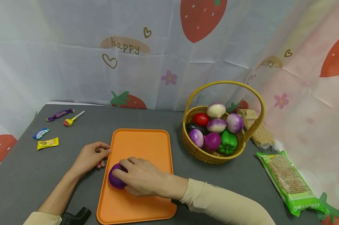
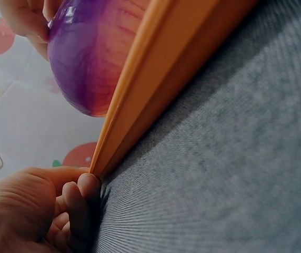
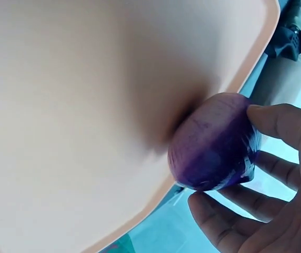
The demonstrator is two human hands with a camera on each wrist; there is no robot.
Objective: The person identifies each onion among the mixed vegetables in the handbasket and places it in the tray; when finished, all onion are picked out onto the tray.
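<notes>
A round purple onion (image 1: 116,177) is over the left part of the orange tray (image 1: 141,207). My right hand (image 1: 144,176) holds it from above, and the right wrist view shows the thumb and fingertips spread round the onion (image 3: 213,145). At the tray's left edge is my left hand (image 1: 92,157). In the left wrist view, that hand (image 2: 29,211) pinches the rim between its fingertips, with the other fingers curled below.
A wicker basket (image 1: 194,153) of toy vegetables, among them a green pepper (image 1: 228,143), stands right of the tray. Further right lie a green-edged packet (image 1: 291,181) and a bag of grains (image 1: 260,136). Wrapped sweets, including a lollipop (image 1: 69,122), lie at the left.
</notes>
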